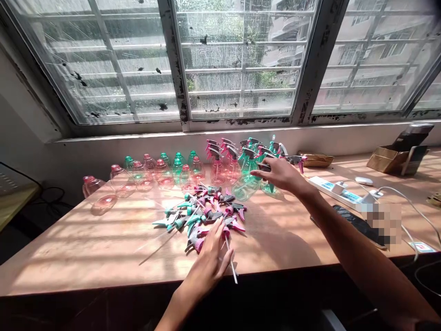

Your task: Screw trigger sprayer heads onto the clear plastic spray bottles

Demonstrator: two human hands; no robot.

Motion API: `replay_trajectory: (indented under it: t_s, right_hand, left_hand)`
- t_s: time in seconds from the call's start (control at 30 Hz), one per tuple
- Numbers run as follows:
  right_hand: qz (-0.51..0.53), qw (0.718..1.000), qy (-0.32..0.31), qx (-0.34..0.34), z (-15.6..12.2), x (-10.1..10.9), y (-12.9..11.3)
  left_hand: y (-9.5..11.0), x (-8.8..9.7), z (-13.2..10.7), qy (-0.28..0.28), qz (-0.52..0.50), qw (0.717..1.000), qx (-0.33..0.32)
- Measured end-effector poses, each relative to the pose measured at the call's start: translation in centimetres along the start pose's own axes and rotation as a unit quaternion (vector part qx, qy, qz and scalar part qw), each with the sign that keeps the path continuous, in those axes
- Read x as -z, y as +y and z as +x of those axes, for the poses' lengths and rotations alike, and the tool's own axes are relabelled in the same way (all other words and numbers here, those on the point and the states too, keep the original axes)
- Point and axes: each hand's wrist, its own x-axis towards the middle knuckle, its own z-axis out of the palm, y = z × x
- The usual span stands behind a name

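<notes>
My right hand (277, 174) is closed around the dark trigger head of a green spray bottle (245, 187). That bottle leans to the left among the bottles fitted with spray heads; my fingers hide part of its top. My left hand (209, 252) reaches over the near edge of a pile of loose trigger sprayers (206, 209), pink, green and grey, with thin dip tubes. Its fingers are stretched out and touch the pile. One white dip tube (233, 264) sticks out beside the left thumb.
Several open pink bottles (124, 184) and green bottles (178, 168) stand at the back left. Pink spray bottles (217, 172) with heads stand behind the pile. To the right lie a power strip (339, 192), a dark phone (358, 225), cables and a cardboard box (386, 158).
</notes>
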Motion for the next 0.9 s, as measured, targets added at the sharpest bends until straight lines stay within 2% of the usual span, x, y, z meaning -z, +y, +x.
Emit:
replay_trajectory:
  t_s: [0.1, 0.2, 0.33, 0.47, 0.6, 0.73, 0.83, 0.9]
  right_hand:
    - [-0.051, 0.998, -0.028, -0.039, 5.1, -0.2, 0.6]
    - [-0.08, 0.993, -0.04, -0.074, 8.6, -1.0, 0.9]
    - [-0.101, 0.988, -0.078, -0.09, 10.9, -1.8, 0.9]
    - [-0.123, 0.986, -0.082, -0.082, 11.6, -2.3, 0.6]
    - [-0.136, 0.988, -0.052, -0.057, 11.0, -2.4, 0.5]
    - [-0.135, 0.99, 0.0, -0.039, 9.0, -0.7, 1.1]
    - [-0.128, 0.991, 0.046, -0.015, 5.0, 0.6, 2.4]
    - [-0.065, 0.994, 0.076, 0.044, -0.1, 0.6, 3.6]
  left_hand:
    - [0.3, -0.3, 0.2, -0.024, 0.069, 0.997, -0.019]
    - [0.2, -0.4, 0.3, -0.03, 0.087, 0.995, -0.024]
    - [-0.3, -0.3, 0.1, -0.027, 0.067, 0.997, -0.028]
    - [-0.5, -0.3, 0.1, -0.031, 0.055, 0.998, -0.025]
    - [0.0, 0.1, 0.2, -0.032, 0.048, 0.998, -0.017]
    - [0.3, 0.4, 0.4, -0.042, 0.044, 0.998, -0.016]
    - [0.5, 0.6, 0.6, -0.046, 0.046, 0.998, -0.015]
    - [0.6, 0.6, 0.7, -0.042, 0.05, 0.998, -0.013]
